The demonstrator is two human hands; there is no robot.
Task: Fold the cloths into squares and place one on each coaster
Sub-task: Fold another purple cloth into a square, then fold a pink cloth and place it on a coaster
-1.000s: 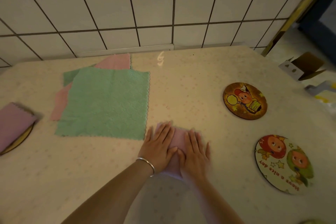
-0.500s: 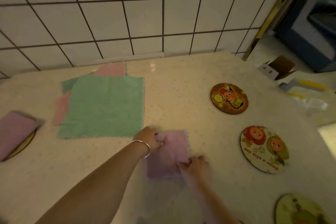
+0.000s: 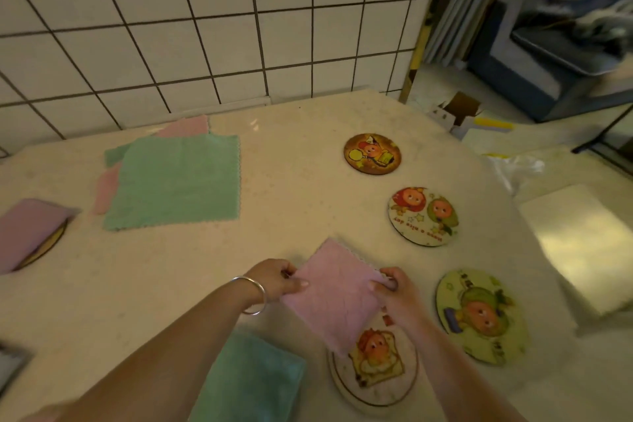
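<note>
A folded pink square cloth (image 3: 334,295) hangs lifted above the table, partly over a white cartoon coaster (image 3: 376,377). My left hand (image 3: 274,279) pinches its left edge and my right hand (image 3: 394,288) pinches its right corner. Three bare coasters lie to the right: a brown coaster (image 3: 372,153), a white coaster (image 3: 423,216) and a yellow-green coaster (image 3: 479,315). A folded purple cloth (image 3: 29,229) covers a coaster (image 3: 51,245) at far left. A folded green cloth (image 3: 250,380) lies near the front edge. Flat green cloth (image 3: 178,181) lies atop pink cloths (image 3: 186,125).
The tiled wall (image 3: 205,27) backs the table (image 3: 291,154). Past the table's right edge are a cardboard box (image 3: 459,110), a white slab (image 3: 579,247) and a plastic bag (image 3: 520,168) on the floor.
My hands stopped pressing the pink cloth flat, gripped its sides and lifted it toward me and to the right, over the near coaster. The view swung right and down.
</note>
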